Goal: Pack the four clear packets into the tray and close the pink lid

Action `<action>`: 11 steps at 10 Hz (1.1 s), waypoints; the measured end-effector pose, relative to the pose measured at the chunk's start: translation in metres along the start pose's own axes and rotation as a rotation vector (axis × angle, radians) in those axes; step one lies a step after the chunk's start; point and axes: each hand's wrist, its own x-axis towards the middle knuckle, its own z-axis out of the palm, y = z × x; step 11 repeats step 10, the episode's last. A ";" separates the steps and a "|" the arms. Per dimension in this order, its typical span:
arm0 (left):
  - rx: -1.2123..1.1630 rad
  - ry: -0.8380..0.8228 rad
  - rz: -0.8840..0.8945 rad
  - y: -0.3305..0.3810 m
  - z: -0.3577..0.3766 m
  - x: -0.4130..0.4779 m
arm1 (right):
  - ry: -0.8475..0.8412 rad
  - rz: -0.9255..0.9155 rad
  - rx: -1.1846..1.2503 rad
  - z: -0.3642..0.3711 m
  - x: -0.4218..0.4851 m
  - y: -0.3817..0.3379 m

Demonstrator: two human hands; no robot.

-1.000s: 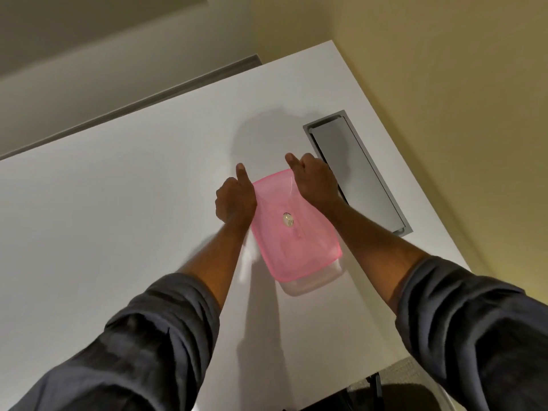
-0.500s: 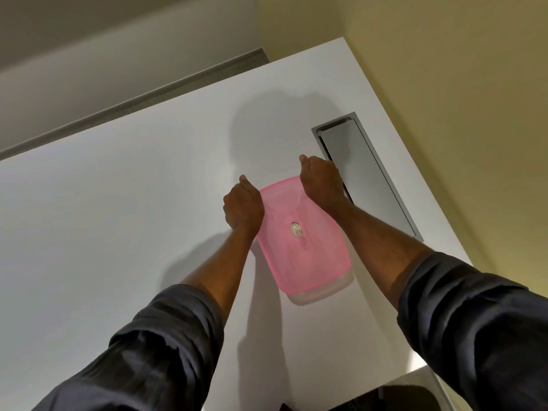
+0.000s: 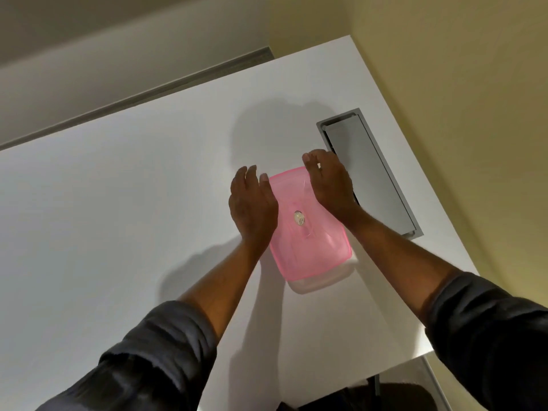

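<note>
A translucent pink lid with a small round silver sticker lies flat on top of a clear tray, whose near rim shows below the lid. The tray sits on the white table. My left hand hovers flat over the lid's left edge with fingers extended. My right hand is flat over the lid's far right corner, fingers extended too. Neither hand grips anything. The clear packets are hidden; I cannot see through the lid.
A grey rectangular cable hatch is set into the table just right of the tray. The table's right edge and near corner are close by. A yellow wall rises on the right.
Both hands have opened from closed, pressing fists at the lid's far corners to flat, extended fingers and lifted slightly. The lid stays on the tray.
</note>
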 end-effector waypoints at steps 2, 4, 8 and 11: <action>0.162 -0.110 0.189 -0.015 0.008 -0.084 | -0.268 -0.182 -0.345 -0.015 -0.075 0.030; 0.211 -0.136 0.145 -0.016 0.012 -0.093 | -0.314 -0.212 -0.366 -0.017 -0.090 0.042; 0.264 -0.245 0.132 -0.010 0.005 -0.092 | -0.240 -0.290 -0.338 -0.017 -0.094 0.045; 0.275 -0.277 0.231 -0.027 -0.026 -0.090 | -0.274 -0.297 -0.445 -0.026 -0.096 0.037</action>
